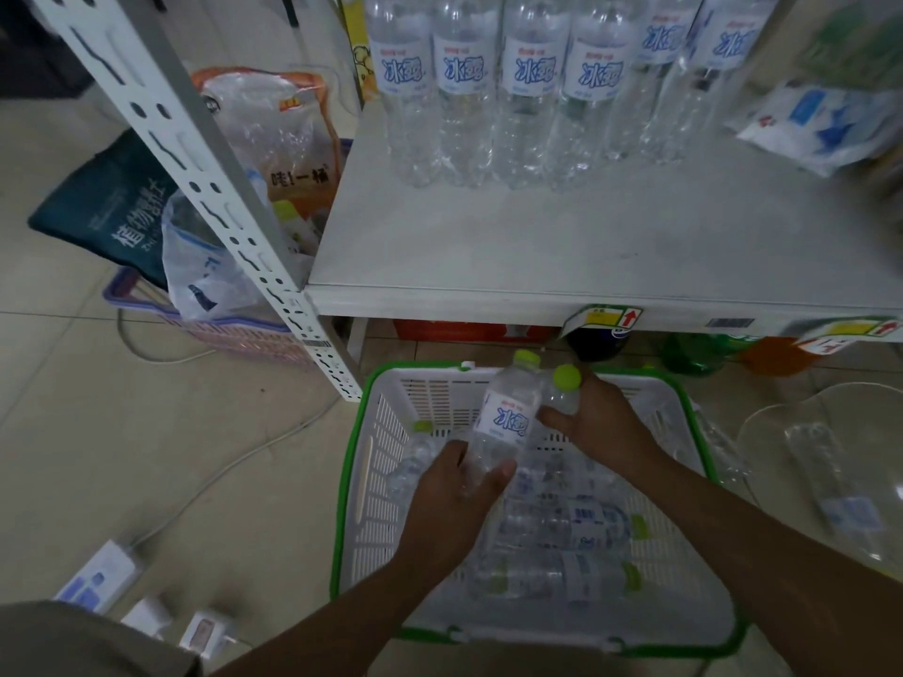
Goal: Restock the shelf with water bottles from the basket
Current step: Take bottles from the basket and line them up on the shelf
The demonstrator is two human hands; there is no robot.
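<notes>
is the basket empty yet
No, several water bottles lie flat on the bottom of the basket.

We see the white shelf (562, 246) carrying upright water bottles (493, 90) along its back, a blue-white packet (826, 124) at right; on the tiled floor (146, 432) sit the green-rimmed basket (349, 481), a pink basket (234, 334) and a power strip (105, 571).
</notes>
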